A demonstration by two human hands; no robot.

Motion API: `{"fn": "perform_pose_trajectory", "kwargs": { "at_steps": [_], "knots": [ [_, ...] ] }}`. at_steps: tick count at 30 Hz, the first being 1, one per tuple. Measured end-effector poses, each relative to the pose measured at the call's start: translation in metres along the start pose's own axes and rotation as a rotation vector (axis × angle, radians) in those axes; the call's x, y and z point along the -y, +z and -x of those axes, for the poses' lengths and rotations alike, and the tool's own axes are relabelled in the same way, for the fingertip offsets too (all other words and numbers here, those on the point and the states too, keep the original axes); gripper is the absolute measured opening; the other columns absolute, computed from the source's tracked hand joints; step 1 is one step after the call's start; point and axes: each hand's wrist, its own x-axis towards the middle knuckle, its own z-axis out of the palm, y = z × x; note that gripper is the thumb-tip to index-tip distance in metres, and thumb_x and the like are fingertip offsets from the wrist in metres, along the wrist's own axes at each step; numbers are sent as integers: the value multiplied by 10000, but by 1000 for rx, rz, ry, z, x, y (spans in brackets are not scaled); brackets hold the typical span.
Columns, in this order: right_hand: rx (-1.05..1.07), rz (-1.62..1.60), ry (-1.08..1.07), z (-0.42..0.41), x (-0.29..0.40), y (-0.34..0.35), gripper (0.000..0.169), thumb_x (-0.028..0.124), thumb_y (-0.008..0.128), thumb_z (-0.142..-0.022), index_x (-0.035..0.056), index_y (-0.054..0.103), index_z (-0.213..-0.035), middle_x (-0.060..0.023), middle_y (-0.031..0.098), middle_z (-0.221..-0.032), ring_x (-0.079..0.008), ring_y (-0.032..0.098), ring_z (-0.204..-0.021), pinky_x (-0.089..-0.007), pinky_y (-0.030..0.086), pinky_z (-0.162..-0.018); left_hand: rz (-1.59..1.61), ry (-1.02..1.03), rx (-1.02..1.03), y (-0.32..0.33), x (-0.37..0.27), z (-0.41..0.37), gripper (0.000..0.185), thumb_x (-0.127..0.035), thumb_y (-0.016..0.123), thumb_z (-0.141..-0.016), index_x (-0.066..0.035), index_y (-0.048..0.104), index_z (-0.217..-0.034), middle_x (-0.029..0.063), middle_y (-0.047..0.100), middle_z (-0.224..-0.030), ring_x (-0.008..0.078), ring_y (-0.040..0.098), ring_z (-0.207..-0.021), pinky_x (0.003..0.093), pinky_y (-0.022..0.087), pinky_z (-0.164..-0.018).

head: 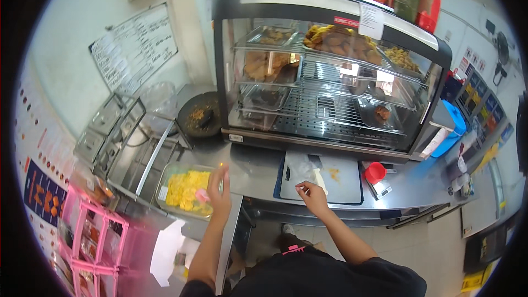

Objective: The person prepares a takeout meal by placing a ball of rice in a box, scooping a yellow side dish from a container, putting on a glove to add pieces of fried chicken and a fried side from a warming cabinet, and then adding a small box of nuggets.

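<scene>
My left hand [219, 189] is raised beside a clear tray of yellow scrambled egg [187, 189], its fingers apart. A pink utensil end [202, 195] rests on the egg just left of that hand. My right hand [311, 196] hovers over the near edge of a white cutting board [342, 187], thumb and fingertips close together; whether something thin is between them cannot be told. On the board lie a clear plastic bag [300, 170], a pale strip-like item [320, 180] partly behind the right hand, a small black object [288, 173] and orange-brown crumbs.
A glass food display warmer [330, 132] with trays of fried food stands behind the board. A black pan [198, 115] sits left of it. To the right are a red cup [375, 172] and a digital scale [383, 189]. Pink shelving [99, 235] and an open white carton [168, 251] are lower left.
</scene>
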Motion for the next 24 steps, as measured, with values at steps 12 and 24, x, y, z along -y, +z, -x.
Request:
{"fn": "perform_pose_trajectory", "kwargs": {
  "at_steps": [12, 24],
  "knots": [
    [-131, 177, -30, -15, -90, -39, 224, 222, 651, -762, 80, 637, -935, -94, 603, -730, -248, 584, -656, -356, 455, -628, -358, 307, -422, 166, 77, -278, 419, -192, 493, -903, 57, 414, -1230, 237, 404, -1205, 379, 408, -1124, 396, 309, -972],
    [-51, 162, 75, -25, -140, -55, 210, 218, 634, -762, 101, 628, -937, -87, 600, -800, -274, 589, -754, -378, 465, -674, -21, 4, -521, 213, 42, -249, 305, -252, 464, -931, 8, 555, -1061, 159, 499, -1028, 257, 492, -976, 343, 375, -855]
  ]
}}
